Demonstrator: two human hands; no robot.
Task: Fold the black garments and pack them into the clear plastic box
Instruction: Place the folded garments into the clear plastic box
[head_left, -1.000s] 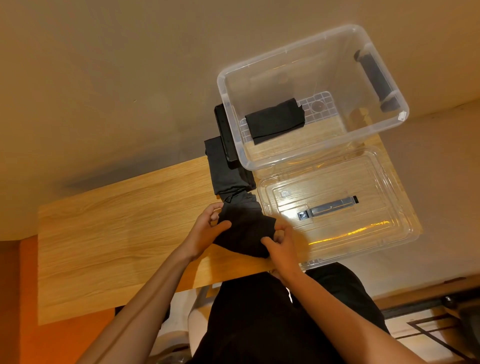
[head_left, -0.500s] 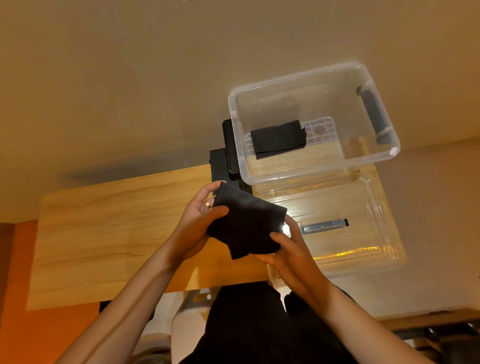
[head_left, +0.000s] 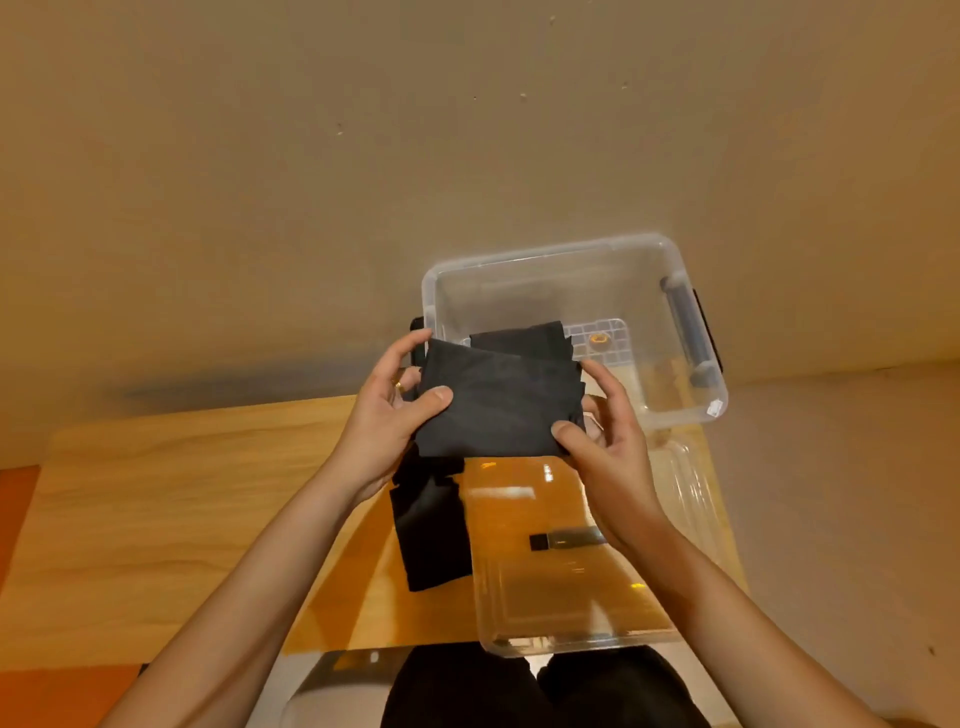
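Holding a folded black garment (head_left: 498, 405) clear of the wooden table (head_left: 182, 509) with both hands; left hand (head_left: 387, 415) grips its left edge, thumb flat on top near the lower-left corner, fingers curled round behind; ring (head_left: 399, 385) visible on one of those fingers; right hand (head_left: 608, 441) grips the right edge, thumb on the lower-right corner, index finger raised along the side, remaining fingers tucked under the cloth; garment is a flat, roughly square packet, slightly tilted, in view overlapping the near-left corner of the clear plastic box (head_left: 550, 254); cannot tell whether it is over the rim or just in front of it; box sits at the far end of the table against the wall (head_left: 311, 182), top open, grey handle (head_left: 685, 332) on its right end; second folded garment (head_left: 524, 338) lies flat on the box floor, left side, partly hidden behind the held one; loose black garment (head_left: 431, 530) lies on the table below the hands, just left of the clear lid (head_left: 571, 613); lid lies flat on the table in front of the box, dark latch (head_left: 566, 539) on it; person's dark trousers (head_left: 467, 691) at the bottom edge.
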